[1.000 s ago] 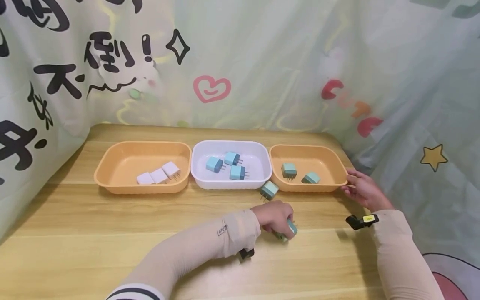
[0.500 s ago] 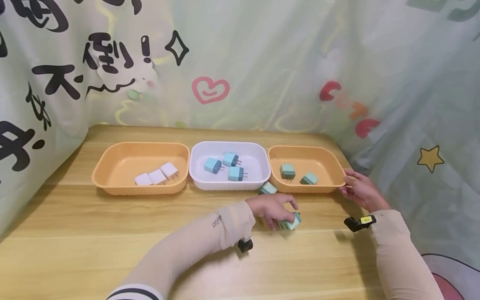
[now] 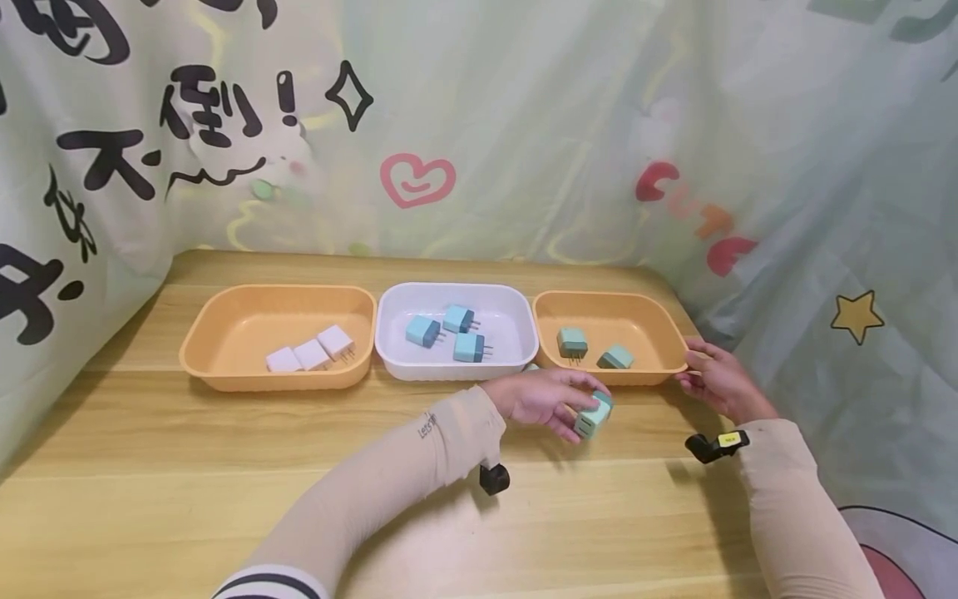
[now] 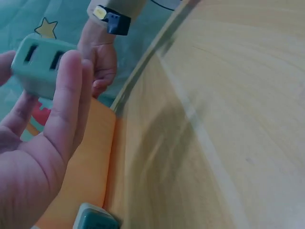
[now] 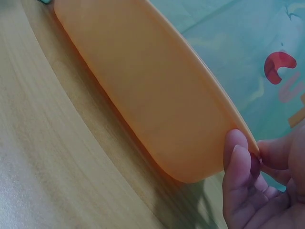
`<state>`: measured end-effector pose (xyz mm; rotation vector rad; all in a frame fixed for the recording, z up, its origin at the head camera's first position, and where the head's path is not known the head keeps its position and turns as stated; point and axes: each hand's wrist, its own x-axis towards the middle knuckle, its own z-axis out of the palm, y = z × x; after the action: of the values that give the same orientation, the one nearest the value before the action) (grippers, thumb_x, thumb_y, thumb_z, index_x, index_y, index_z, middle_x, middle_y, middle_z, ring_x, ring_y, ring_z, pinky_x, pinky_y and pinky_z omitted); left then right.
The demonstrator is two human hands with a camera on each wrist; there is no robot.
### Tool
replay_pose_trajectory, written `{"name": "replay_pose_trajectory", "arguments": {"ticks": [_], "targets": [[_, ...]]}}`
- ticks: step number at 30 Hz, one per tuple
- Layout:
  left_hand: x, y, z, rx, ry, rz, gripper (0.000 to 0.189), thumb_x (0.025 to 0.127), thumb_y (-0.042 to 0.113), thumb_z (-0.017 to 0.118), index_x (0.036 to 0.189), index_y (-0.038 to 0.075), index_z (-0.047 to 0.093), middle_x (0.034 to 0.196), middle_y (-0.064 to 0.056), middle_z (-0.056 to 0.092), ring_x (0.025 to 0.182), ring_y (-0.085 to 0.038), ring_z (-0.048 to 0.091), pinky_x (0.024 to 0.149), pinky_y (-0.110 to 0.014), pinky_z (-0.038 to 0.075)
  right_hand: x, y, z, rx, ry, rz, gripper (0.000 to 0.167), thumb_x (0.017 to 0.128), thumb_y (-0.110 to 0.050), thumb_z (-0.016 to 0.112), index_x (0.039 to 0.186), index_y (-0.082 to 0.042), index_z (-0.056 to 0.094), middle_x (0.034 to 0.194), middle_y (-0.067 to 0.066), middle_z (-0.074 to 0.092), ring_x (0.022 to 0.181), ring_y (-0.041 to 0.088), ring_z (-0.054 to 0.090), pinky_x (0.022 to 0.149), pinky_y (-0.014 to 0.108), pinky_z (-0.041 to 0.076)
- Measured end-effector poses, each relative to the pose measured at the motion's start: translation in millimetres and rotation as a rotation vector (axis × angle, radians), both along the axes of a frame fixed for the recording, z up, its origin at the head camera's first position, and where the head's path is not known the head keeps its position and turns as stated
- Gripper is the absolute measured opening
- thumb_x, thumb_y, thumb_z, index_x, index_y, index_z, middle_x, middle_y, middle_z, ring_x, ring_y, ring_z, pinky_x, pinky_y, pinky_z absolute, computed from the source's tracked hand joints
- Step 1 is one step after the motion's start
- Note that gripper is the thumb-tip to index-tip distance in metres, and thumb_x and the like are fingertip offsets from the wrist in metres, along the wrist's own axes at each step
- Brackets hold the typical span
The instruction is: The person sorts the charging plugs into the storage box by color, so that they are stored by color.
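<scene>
My left hand (image 3: pixel 542 398) holds a green plug-in charger (image 3: pixel 593 416) between thumb and fingers, above the table in front of the right orange tray (image 3: pixel 644 377). In the left wrist view, two slots show on the end of this charger (image 4: pixel 40 67). My right hand (image 3: pixel 724 383) pinches the right end of that tray's rim, thumb on one side and fingers on the other, as the right wrist view shows at the tray wall (image 5: pixel 143 90). Two green chargers (image 3: pixel 572 341) lie inside this tray. Another charger (image 4: pixel 95 218) sits against its outside, mostly hidden by my left hand in the head view.
A white tray (image 3: pixel 456 371) with three light-blue chargers (image 3: pixel 469 347) stands in the middle. Left of it, an orange tray (image 3: pixel 277 381) holds three white chargers (image 3: pixel 310 353). The trays form a row on the wooden table (image 3: pixel 224 474), before a printed curtain (image 3: pixel 524 125).
My left hand has lifted the green charger off the table, moving it slightly right and toward the right tray and turning it. My right hand has stayed at the tray rim.
</scene>
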<state>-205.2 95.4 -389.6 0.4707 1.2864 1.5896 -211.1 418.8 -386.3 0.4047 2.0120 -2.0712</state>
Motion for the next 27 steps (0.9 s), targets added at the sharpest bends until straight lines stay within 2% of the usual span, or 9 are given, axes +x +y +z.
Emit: {"name": "replay_pose_trajectory", "arguments": {"ticks": [2,4,7,10,13,16,20,27], "targets": [[-2.1,1.0,2.0,0.016,-0.005,0.022,0.027,0.100,0.006,0.051,0.127,0.004,0.049,0.099,-0.013,0.055,0.077,-0.027,0.062,0.076,-0.040,0.060,0.3,-0.2,-0.1,0.002,-0.002,-0.001,0.019,0.104,-0.011,0.040,0.122,-0.016,0.044,0.077,0.005,0.060,0.063,0.012,0.062,0.058,0.021,0.055],[-4.3,2.9,5.3,0.015,-0.005,0.055,0.022,0.100,0.008,0.052,0.122,0.006,0.048,0.097,-0.013,0.056,0.077,-0.027,0.062,0.069,-0.034,0.060,0.6,-0.4,0.0,0.002,-0.004,0.000,0.020,0.104,-0.012,0.040,0.124,-0.016,0.043,0.077,0.005,0.060,0.063,0.012,0.063,0.058,0.021,0.055],[-8.2,7.9,10.2,0.010,-0.029,0.118,0.020,0.099,0.005,0.054,0.116,0.008,0.046,0.096,-0.013,0.057,0.080,-0.027,0.062,0.070,-0.033,0.061,0.6,-0.5,-0.1,0.001,-0.008,0.001,0.022,0.104,-0.013,0.041,0.126,-0.015,0.042,0.078,0.005,0.060,0.064,0.012,0.063,0.058,0.021,0.055],[-13.0,13.7,14.2,0.026,-0.077,0.186,0.024,0.097,0.000,0.054,0.118,0.004,0.043,0.104,-0.015,0.055,0.096,-0.033,0.061,0.081,-0.038,0.059,0.3,-0.3,0.1,-0.006,-0.012,-0.001,0.023,0.104,-0.013,0.041,0.127,-0.015,0.042,0.078,0.006,0.060,0.064,0.012,0.063,0.057,0.021,0.055],[-18.2,20.0,17.8,0.048,-0.140,0.254,0.033,0.097,-0.001,0.051,0.128,-0.004,0.040,0.112,-0.019,0.052,0.115,-0.042,0.053,0.094,-0.045,0.052,-0.5,0.2,0.2,-0.014,-0.015,-0.005,0.024,0.104,-0.013,0.041,0.128,-0.015,0.041,0.077,0.006,0.061,0.063,0.012,0.063,0.057,0.021,0.055],[-23.6,26.4,20.3,0.074,-0.184,0.328,0.036,0.097,-0.001,0.049,0.131,-0.008,0.039,0.116,-0.021,0.051,0.125,-0.044,0.044,0.100,-0.048,0.047,-1.2,0.3,0.8,-0.018,-0.018,-0.007,0.024,0.104,-0.013,0.042,0.128,-0.015,0.041,0.077,0.006,0.061,0.063,0.012,0.063,0.057,0.021,0.055],[-29.7,34.9,20.3,0.098,-0.209,0.436,0.031,0.098,-0.003,0.046,0.128,-0.007,0.044,0.114,-0.020,0.052,0.126,-0.042,0.044,0.101,-0.048,0.047,-1.0,0.0,1.1,-0.023,-0.025,-0.011,0.025,0.104,-0.013,0.042,0.129,-0.015,0.040,0.076,0.006,0.062,0.063,0.012,0.063,0.057,0.021,0.056],[-39.7,45.4,17.9,0.164,-0.318,0.588,0.040,0.100,-0.003,0.043,0.139,-0.009,0.040,0.123,-0.025,0.050,0.123,-0.044,0.047,0.098,-0.044,0.050,-0.2,0.4,0.8,-0.033,-0.027,-0.008,0.022,0.104,-0.013,0.042,0.126,-0.017,0.043,0.075,0.006,0.062,0.063,0.012,0.063,0.056,0.021,0.055]]}}
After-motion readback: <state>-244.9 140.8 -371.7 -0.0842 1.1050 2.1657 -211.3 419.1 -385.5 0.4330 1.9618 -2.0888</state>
